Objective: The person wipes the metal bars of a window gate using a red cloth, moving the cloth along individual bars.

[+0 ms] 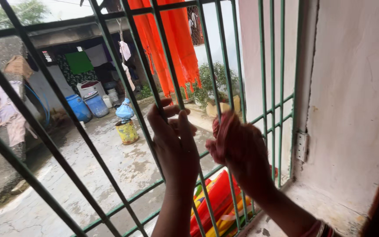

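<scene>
Left hand [175,142] grips a green vertical bar of the window grille [110,109], fingers curled round it, thumb up along the bar. Right hand [241,149] is clenched just beside it on the next bars; whether it pinches something small and reddish or only the bar, I cannot tell. Step in hand looks like working at the grille bars with both hands. Next move likely calls for a steady left grip while the right works along its bar. Gripped bar's long axis runs upright, leaning left in view. Orange cloth [172,44] hangs outside; folded bright fabric [218,204] lies below on the sill.
</scene>
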